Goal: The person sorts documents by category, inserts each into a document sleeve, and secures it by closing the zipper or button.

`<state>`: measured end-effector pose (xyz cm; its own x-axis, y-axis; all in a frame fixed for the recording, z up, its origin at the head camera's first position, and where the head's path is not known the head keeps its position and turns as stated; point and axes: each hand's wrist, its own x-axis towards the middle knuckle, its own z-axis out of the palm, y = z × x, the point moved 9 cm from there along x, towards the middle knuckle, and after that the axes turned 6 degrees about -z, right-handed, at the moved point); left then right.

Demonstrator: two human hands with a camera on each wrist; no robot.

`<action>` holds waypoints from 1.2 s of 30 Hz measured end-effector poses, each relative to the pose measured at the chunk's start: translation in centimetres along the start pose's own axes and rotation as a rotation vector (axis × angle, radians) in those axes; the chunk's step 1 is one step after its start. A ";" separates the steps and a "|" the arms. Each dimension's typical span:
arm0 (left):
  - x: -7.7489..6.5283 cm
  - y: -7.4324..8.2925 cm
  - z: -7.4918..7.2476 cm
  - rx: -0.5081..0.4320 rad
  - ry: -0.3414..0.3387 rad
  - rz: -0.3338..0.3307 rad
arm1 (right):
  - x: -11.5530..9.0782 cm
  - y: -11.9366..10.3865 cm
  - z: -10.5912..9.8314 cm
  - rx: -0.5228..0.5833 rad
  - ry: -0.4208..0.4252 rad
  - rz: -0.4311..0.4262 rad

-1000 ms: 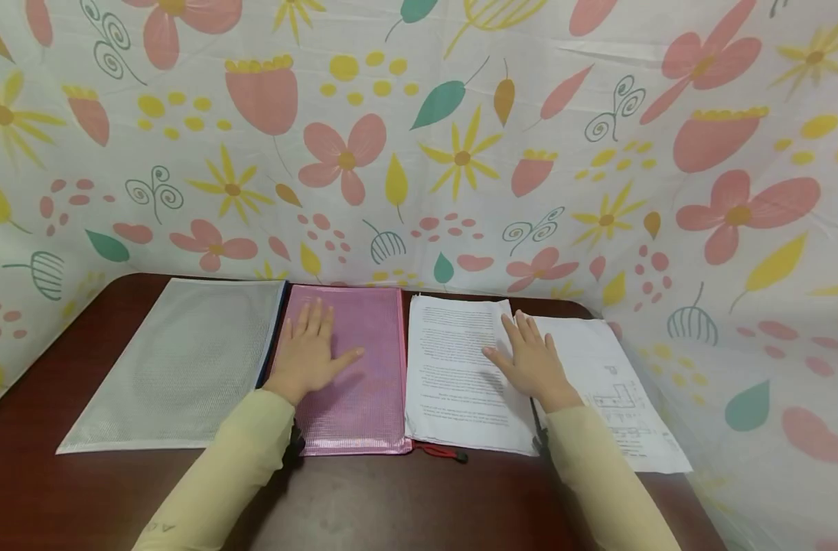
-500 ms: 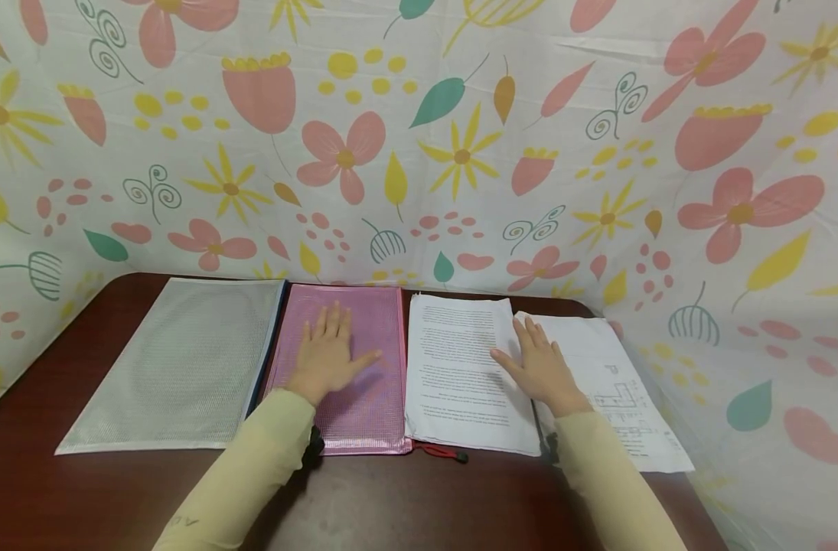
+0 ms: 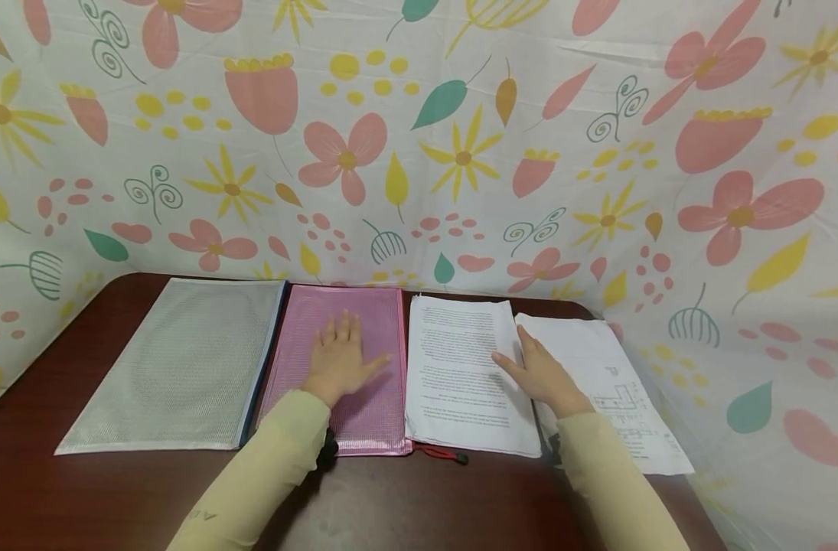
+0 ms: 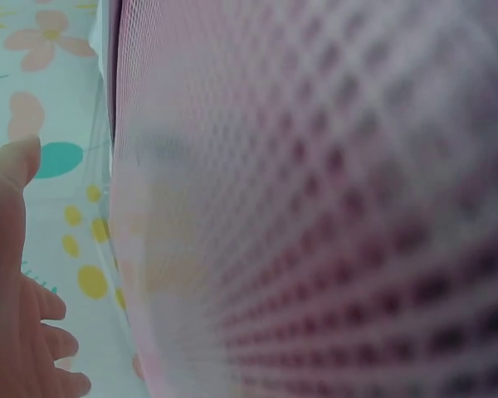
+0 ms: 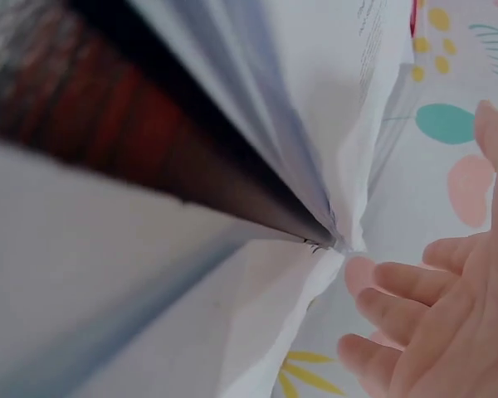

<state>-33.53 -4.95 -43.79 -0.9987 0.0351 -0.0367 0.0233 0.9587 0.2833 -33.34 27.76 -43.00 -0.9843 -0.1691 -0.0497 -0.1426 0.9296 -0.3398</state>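
Observation:
Fingers spread, my left hand (image 3: 339, 360) hovers over the pink mesh zip pouch (image 3: 363, 417) in the head view. In the left wrist view the pouch's grid surface (image 4: 332, 199) fills most of the picture, with a gap between it and the hand. My right hand (image 3: 544, 379), fingers extended, is above the seam between a stack of printed sheets (image 3: 460, 367) and a sheet with a line drawing (image 3: 625, 405). The right wrist view has the same hand (image 5: 448, 315) apart from the paper edges. Neither hand holds anything.
A white mesh zip pouch (image 3: 177, 367) with a dark blue edge lies at the left of the dark wooden table (image 3: 405, 505). A red zip-pull cord (image 3: 441, 453) sticks out below the pink pouch. Flower-patterned cloth (image 3: 419, 153) hangs behind and at the sides.
My left hand has moved right and slightly nearer me over the pink pouch. The right hand has shifted a little right, its fingers now closer together. The pouches and papers stay put.

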 end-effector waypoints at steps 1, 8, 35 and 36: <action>0.0 0.1 0.0 -0.004 -0.007 -0.003 | 0.0 0.1 0.1 0.013 -0.014 0.011; 0.0 0.9 0.6 -0.020 -0.046 -0.036 | 0.0 0.4 0.7 0.050 -0.080 0.070; -1.2 5.1 2.3 -0.033 -0.101 -0.035 | -2.7 1.9 2.5 0.485 -0.234 0.265; -1.2 5.1 2.3 -0.033 -0.104 -0.038 | -2.9 1.7 2.7 0.486 -0.248 0.252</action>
<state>-32.10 0.53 -44.56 -0.9888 0.0292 -0.1464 -0.0180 0.9502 0.3111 -30.44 28.99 -45.96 -0.9198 -0.0884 -0.3824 0.2135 0.7049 -0.6764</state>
